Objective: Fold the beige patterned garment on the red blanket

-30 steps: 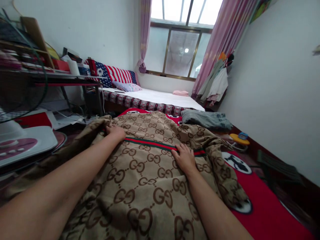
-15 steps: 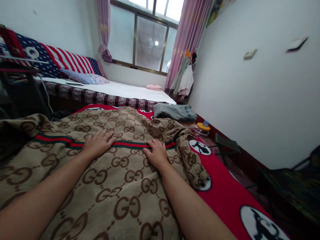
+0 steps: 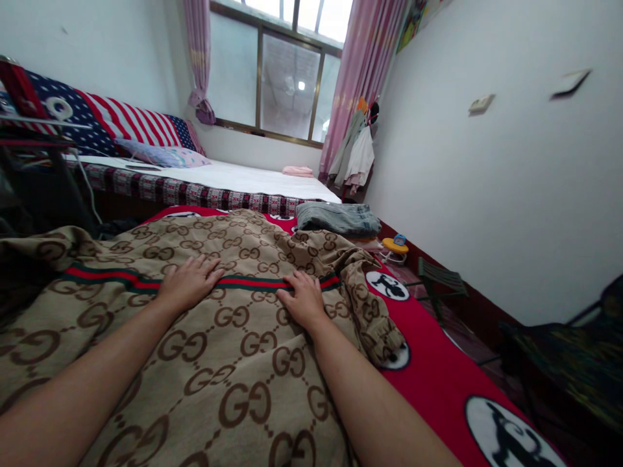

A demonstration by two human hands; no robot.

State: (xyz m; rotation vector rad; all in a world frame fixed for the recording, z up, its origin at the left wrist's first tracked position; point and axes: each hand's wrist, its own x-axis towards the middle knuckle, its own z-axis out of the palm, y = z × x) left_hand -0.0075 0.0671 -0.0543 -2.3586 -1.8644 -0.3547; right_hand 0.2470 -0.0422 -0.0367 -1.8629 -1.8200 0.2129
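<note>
Single head-worn view, low over a tan patterned blanket [image 3: 233, 363], looking forward and slightly down. Both forearms enter from the near edge; left hand [image 3: 187, 283] and right hand [image 3: 304, 299] lie close. Facing the far window [image 3: 287, 84]; bed [image 3: 219, 175] left, white wall [image 3: 511, 194] right.

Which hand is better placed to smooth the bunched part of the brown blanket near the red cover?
Probably the right hand. It lies flat on the brown blanket right beside the bunched part at the edge over the red cover. The left hand rests farther away, on the striped band.
</note>
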